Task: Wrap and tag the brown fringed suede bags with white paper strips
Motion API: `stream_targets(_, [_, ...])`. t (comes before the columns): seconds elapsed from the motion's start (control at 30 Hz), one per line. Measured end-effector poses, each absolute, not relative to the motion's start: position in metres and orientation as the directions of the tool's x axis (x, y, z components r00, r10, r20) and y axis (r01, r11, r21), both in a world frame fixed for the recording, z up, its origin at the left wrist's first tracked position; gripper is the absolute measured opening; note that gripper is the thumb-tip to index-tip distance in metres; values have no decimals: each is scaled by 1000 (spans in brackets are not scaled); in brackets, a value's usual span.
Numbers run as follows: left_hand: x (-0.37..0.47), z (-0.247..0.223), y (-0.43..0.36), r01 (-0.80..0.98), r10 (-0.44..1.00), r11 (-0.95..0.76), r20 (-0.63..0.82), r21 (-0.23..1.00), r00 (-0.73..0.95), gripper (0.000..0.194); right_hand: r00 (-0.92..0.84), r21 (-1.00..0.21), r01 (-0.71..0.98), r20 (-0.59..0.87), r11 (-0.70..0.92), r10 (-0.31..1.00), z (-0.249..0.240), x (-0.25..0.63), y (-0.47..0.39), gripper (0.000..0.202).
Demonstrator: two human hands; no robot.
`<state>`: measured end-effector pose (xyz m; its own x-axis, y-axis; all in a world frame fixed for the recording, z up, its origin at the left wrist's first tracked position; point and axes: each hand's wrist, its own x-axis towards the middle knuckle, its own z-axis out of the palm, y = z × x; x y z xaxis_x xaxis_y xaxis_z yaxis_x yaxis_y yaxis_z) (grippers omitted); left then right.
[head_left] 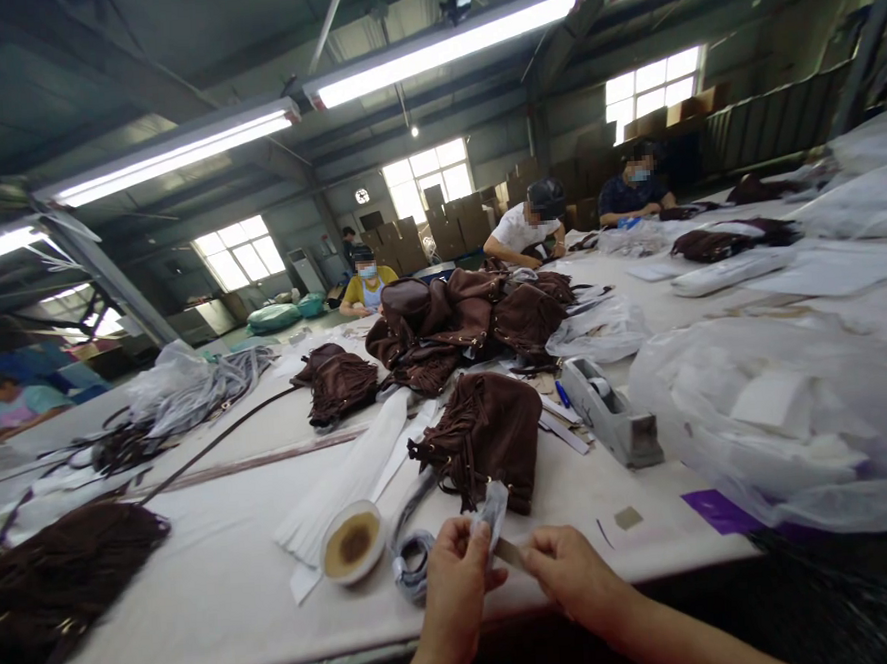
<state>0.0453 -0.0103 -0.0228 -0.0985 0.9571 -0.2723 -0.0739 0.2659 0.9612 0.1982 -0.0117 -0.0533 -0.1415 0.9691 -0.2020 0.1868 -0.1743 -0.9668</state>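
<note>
My left hand [459,582] is closed around a clear-plastic-wrapped piece [494,504], which points up toward the bag. My right hand [561,568], close beside it, pinches a small flat brownish strip [511,554] that reaches across to the left fingers. Just beyond both hands lies a dark brown fringed leather handbag [502,434]. A coiled strap wrapped in plastic [413,562] rests left of my left hand. Farther left sits a round dish of brownish liquid [353,543] with a dark patch in its middle.
A grey tape dispenser [606,412] stands right of the bag. More brown bags [473,315] are heaped behind it. White paper sheets [358,477] lie at left; a big plastic sack [779,412] fills the right. A brown square scrap [627,517] is nearer. Several people work across the table.
</note>
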Motion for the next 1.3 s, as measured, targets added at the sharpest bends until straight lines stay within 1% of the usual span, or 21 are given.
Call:
stream_targets(0.07, [47,-26,-12,-20,969,239,-240,971,-67,56,-222,-953,24,-300,-303,928,-56,193,-11,38])
stream_targets(0.13, [49,-27,-15,53,985,171,-169,984,-43,50,-279,-929,-113,-312,-353,908,-55,190,-12,38])
stream_targets(0.2, [50,-24,-19,162,997,68,-61,984,-50,42,-318,-882,-259,-308,-395,897,-50,189,-15,33])
stream_targets(0.23, [50,-21,-20,221,998,22,-9,975,-57,38,-344,-829,-347,-323,-439,882,-48,189,-16,33])
stream_targets(0.3, [49,-18,-23,321,995,-43,71,946,-73,30,-401,-669,-522,-354,-529,845,-45,187,-19,32])
stream_targets(0.37, [49,-16,-26,360,992,-73,105,930,-72,25,-422,-520,-640,-378,-566,824,-47,182,-20,33])
stream_targets(0.43, [51,-19,-27,355,989,-85,121,931,-80,24,-368,-443,-712,-425,-545,827,-53,174,-17,33])
stream_targets(0.5, [54,-22,-28,329,988,-75,115,941,-104,26,-290,-411,-754,-492,-512,821,-60,167,-13,31])
stream_targets(0.57, [58,-25,-29,287,985,-35,82,957,-153,32,-243,-392,-780,-528,-488,813,-67,163,-9,31])
stream_targets(0.7, [62,-24,-28,140,972,75,-41,987,-231,55,-224,-384,-806,-509,-451,831,-70,160,-7,32])
stream_targets(0.77, [63,-23,-28,77,961,112,-89,991,-261,63,-215,-393,-812,-486,-432,847,-67,161,-8,31])
stream_targets(0.83, [64,-23,-27,37,961,130,-117,991,-250,61,-209,-412,-809,-466,-420,860,-62,162,-10,30])
stream_targets(0.9, [64,-24,-26,58,975,103,-89,993,-205,52,-208,-439,-794,-453,-420,867,-57,164,-10,32])
stream_targets(0.97, [62,-27,-24,83,986,66,-52,994,-160,44,-221,-528,-737,-401,-422,889,-54,170,-10,32])
stream_targets(1.03, [57,-30,-22,54,985,94,-84,994,-152,44,-273,-695,-587,-314,-416,909,-53,180,-9,31])
stream_targets(1.1, [50,-30,-18,-48,970,184,-189,982,-151,50,-343,-862,-342,-254,-373,904,-52,193,-8,35])
stream_targets(1.13, [47,-30,-17,-101,960,228,-241,968,-145,53,-364,-915,-211,-254,-345,896,-52,200,-8,43])
stream_targets(1.17, [43,-28,-16,-145,950,261,-281,954,-137,55,-370,-943,-95,-265,-320,891,-51,206,-8,52])
stream_targets(1.23, [38,-25,-14,-210,938,301,-328,930,-111,57,-377,-964,58,-262,-259,889,-45,219,-12,63])
stream_targets(1.27, [36,-23,-14,-230,934,315,-344,921,-95,57,-399,-973,101,-229,-206,888,-41,224,-14,63])
stream_targets(1.3, [35,-21,-13,-245,930,329,-358,912,-82,56,-435,-984,131,-164,-118,885,-36,228,-17,60])
